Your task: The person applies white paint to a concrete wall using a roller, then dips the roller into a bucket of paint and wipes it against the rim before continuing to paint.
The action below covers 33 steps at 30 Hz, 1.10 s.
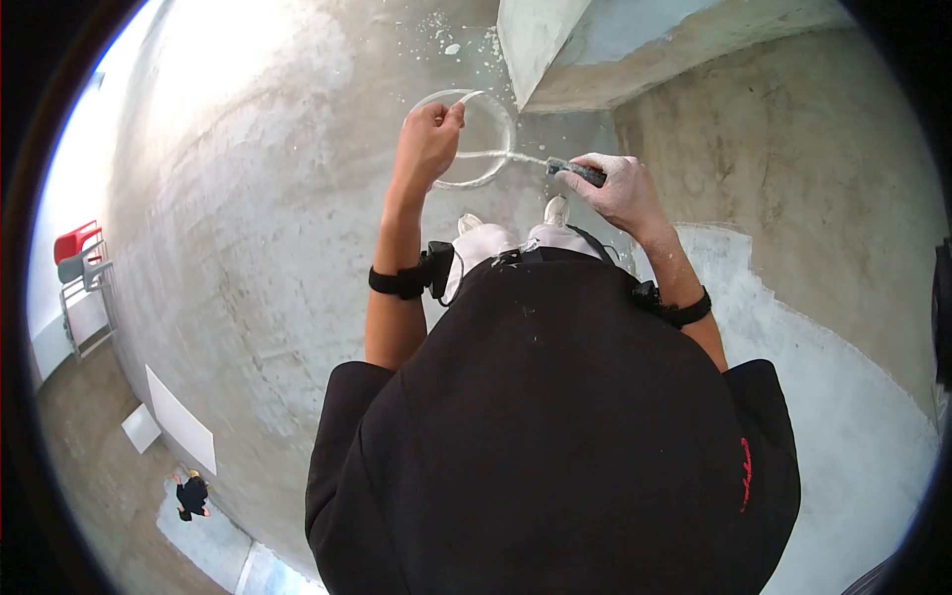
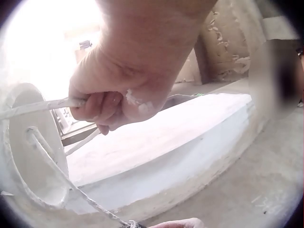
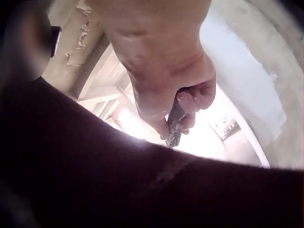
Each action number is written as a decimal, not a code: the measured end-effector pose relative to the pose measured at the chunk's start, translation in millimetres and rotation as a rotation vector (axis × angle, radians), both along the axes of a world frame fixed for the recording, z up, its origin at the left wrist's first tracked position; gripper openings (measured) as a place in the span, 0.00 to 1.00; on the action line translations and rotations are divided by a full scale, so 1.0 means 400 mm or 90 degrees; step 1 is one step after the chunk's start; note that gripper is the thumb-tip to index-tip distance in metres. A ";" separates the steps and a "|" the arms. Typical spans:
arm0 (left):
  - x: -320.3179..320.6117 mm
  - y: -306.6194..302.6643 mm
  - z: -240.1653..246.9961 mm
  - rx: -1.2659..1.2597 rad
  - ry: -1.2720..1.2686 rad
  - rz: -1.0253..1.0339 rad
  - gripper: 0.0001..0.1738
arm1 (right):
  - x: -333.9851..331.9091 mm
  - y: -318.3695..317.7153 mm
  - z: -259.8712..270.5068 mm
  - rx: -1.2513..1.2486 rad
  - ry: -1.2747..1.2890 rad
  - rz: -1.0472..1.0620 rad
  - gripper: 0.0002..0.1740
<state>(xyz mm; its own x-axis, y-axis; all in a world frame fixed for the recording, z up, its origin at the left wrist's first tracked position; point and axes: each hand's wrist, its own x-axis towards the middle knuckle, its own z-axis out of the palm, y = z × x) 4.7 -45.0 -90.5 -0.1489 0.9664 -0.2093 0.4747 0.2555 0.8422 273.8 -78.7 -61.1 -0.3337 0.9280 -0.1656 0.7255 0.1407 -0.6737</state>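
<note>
A round bucket [image 1: 507, 127], whitish inside, is in front of the person in the head view. The left hand [image 1: 428, 144] is above its left side, fingers curled round the bucket's thin white handle [image 2: 42, 107]. On the right, the right hand [image 1: 620, 193], dusted with white, grips the dark handle [image 1: 575, 173] of what looks like a paint roller frame. Its white-coated rod [image 2: 78, 192] reaches across the bucket opening and bends at the far end. No roller sleeve shows. In the right wrist view, that gripped handle [image 3: 175, 124] points downward, and dark cloth hides its lower end.
White splashes [image 1: 452, 49] mark the grey floor beyond the bucket. A pale angular wall corner [image 1: 535, 45] juts in at the top. Chairs [image 1: 81, 253], white panels [image 1: 178, 416] and another person [image 1: 192, 493] are far off at left. The wearer's shoes [image 1: 557, 210] are close to the bucket.
</note>
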 end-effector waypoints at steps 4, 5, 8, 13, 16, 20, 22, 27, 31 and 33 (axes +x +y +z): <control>0.002 0.004 0.009 -0.004 -0.005 0.002 0.22 | -0.004 0.002 0.000 0.042 -0.045 -0.011 0.19; 0.003 0.002 0.010 -0.006 -0.008 0.007 0.22 | -0.002 0.001 -0.001 0.021 -0.028 -0.011 0.21; 0.005 -0.001 0.008 -0.009 -0.010 0.009 0.22 | -0.003 0.000 -0.001 -0.006 -0.027 -0.022 0.21; 0.001 0.004 0.010 -0.006 0.002 -0.005 0.22 | 0.002 -0.006 0.002 0.039 -0.016 -0.029 0.18; 0.002 0.000 0.020 -0.021 -0.007 -0.007 0.21 | -0.007 -0.011 0.003 0.052 -0.028 -0.028 0.17; 0.007 0.008 0.025 -0.023 -0.011 -0.002 0.21 | -0.003 -0.008 0.015 -0.010 -0.010 -0.033 0.20; 0.008 0.004 0.017 -0.012 -0.021 0.003 0.21 | -0.010 -0.016 0.012 0.027 -0.027 -0.032 0.18; 0.002 0.016 0.043 -0.061 -0.003 0.025 0.22 | 0.000 -0.026 0.014 0.056 -0.006 -0.025 0.15; -0.009 0.037 0.028 -0.035 -0.036 0.049 0.22 | 0.017 -0.042 0.003 0.143 0.011 -0.021 0.15; -0.009 0.043 0.030 0.003 -0.020 0.050 0.22 | 0.022 -0.049 -0.006 0.131 0.005 -0.012 0.15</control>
<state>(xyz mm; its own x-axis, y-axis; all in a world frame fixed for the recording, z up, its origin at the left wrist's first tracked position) 1.0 -28.0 -78.5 -0.2172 0.9531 -0.2109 0.4263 0.2870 0.8578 282.6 -98.4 -63.5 -0.3171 0.9479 0.0307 0.7242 0.2629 -0.6375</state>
